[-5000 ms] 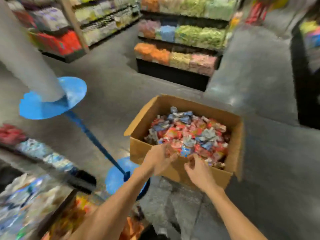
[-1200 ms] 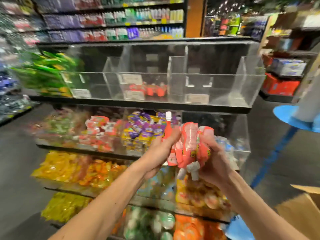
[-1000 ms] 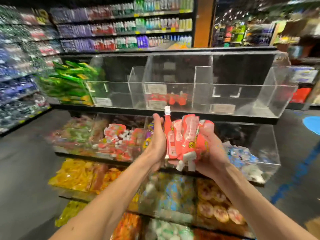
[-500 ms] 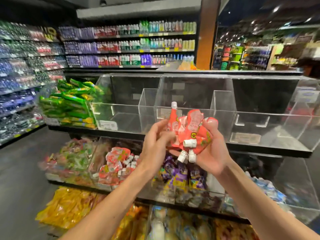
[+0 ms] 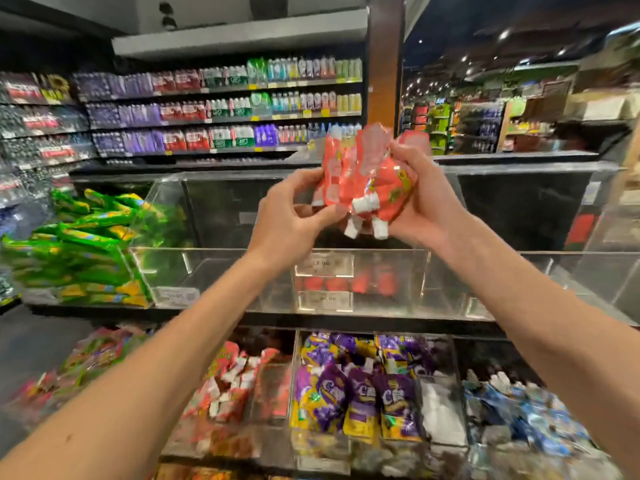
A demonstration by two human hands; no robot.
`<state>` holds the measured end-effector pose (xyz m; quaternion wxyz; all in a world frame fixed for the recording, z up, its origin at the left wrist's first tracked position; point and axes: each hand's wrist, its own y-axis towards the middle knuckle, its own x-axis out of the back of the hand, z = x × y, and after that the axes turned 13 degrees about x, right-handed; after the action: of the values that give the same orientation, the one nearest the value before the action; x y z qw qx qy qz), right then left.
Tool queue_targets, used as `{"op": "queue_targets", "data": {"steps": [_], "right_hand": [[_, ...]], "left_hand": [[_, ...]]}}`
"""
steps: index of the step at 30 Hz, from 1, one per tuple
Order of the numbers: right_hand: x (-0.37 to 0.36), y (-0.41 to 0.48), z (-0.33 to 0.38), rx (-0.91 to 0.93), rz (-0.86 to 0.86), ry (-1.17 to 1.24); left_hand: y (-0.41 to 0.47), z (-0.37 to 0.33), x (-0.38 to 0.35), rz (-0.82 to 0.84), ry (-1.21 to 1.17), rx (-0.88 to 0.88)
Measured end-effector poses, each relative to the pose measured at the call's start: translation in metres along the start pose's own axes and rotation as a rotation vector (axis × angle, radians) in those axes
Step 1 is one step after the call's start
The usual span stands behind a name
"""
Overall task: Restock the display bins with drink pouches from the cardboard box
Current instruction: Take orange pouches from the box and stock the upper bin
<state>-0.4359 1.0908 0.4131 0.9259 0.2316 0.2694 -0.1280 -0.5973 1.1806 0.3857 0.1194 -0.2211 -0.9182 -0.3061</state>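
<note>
Several red drink pouches [image 5: 363, 174], caps downward, gripped by the right hand [image 5: 426, 206] and pinched by the left hand [image 5: 287, 220], hang apparently directly above the near-empty acrylic bin [image 5: 408, 265].

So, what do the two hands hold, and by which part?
A bunch of red drink pouches, white caps pointing down. The right hand grips the bodies from the right; the left hand pinches the bunch at its lower left edge.

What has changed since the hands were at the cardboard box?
The left hand and right hand took red drink pouches from the box and raised them to the top clear bin. Both still grip the bunch; it is not yet released.
</note>
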Motion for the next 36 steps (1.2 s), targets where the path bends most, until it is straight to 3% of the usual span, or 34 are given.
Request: {"op": "queue_targets", "data": {"steps": [3, 5, 11, 15, 21, 26, 28, 31, 36], "right_hand": [[0.007, 0.012, 0.002, 0.068, 0.036, -0.068], [0.018, 0.022, -0.005, 0.101, 0.039, -0.244], [0.043, 0.046, -0.036, 0.207, -0.181, -0.601], [0.061, 0.050, -0.046, 0.265, -0.196, -0.854], [0.084, 0.054, -0.056, 0.397, -0.325, -0.982], [0.088, 0.057, -0.059, 0.429, -0.314, -0.987], [0.088, 0.057, -0.060, 0.444, -0.313, -1.006], [0.087, 0.055, -0.059, 0.444, -0.283, -1.031], [0.086, 0.053, -0.059, 0.464, -0.250, -1.074]], "left_hand": [[0.022, 0.010, 0.006, 0.072, 0.023, 0.005], [0.031, 0.018, 0.008, 0.138, 0.109, -0.005], [0.058, 0.040, 0.002, 0.265, 0.345, 0.009], [0.079, 0.053, 0.001, 0.367, 0.443, 0.049], [0.097, 0.066, -0.009, 0.702, 0.406, 0.234], [0.110, 0.061, -0.027, 0.726, 0.195, 0.465], [0.115, 0.064, -0.038, 0.739, 0.363, 0.414], [0.123, 0.071, -0.050, 0.890, 0.635, 0.416], [0.134, 0.089, -0.067, 1.009, 0.921, 0.389]]}}
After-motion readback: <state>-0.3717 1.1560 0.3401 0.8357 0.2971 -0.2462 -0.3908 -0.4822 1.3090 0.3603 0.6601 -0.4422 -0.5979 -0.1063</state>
